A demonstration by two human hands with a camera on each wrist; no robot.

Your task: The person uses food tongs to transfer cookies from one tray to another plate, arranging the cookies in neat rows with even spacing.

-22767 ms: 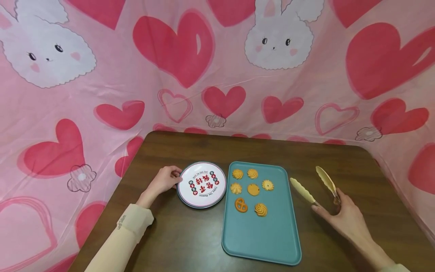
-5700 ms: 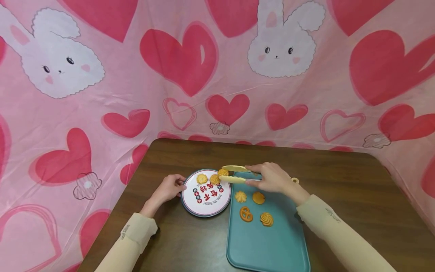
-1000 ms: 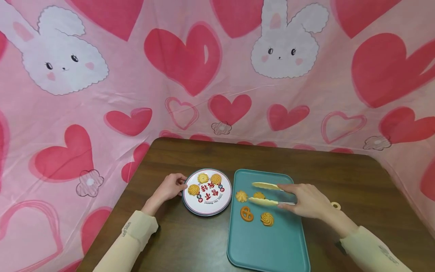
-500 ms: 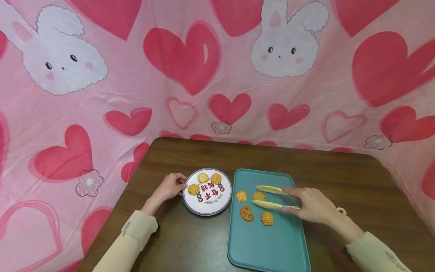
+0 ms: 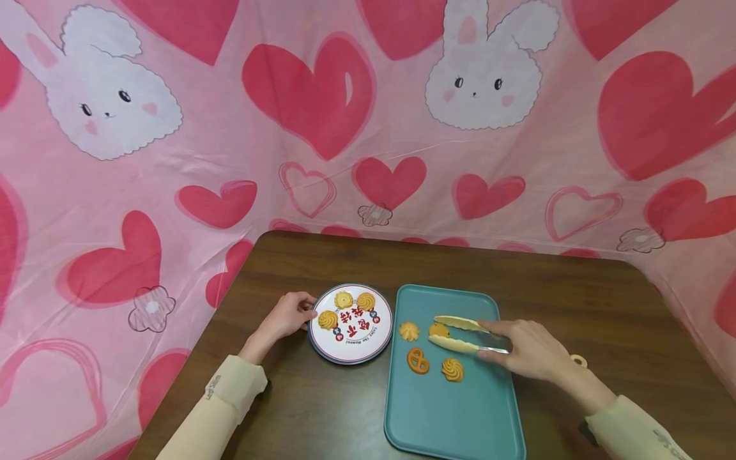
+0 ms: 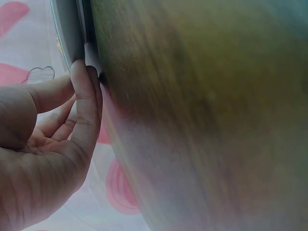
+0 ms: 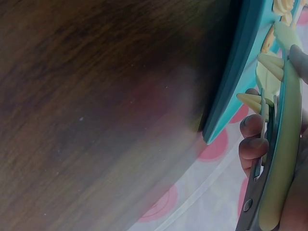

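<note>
As the plate (image 5: 352, 351) might slide, my left grip (image 5: 285, 317) pinches its rim (image 5: 352, 362); my right grip (image 5: 533, 349) holds tongs (image 5: 455, 345) astride the round cookie (image 5: 439, 330).

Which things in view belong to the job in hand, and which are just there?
Apparently in use:
Tongs, in the right hand
Round cookie, between their tips
Flower-shaped cookie, swirl cookie, pretzel, on teal tray
Printed plate, held by the left hand, with three cookies

Just there:
Wooden table
Heart-and-rabbit backdrop
</note>
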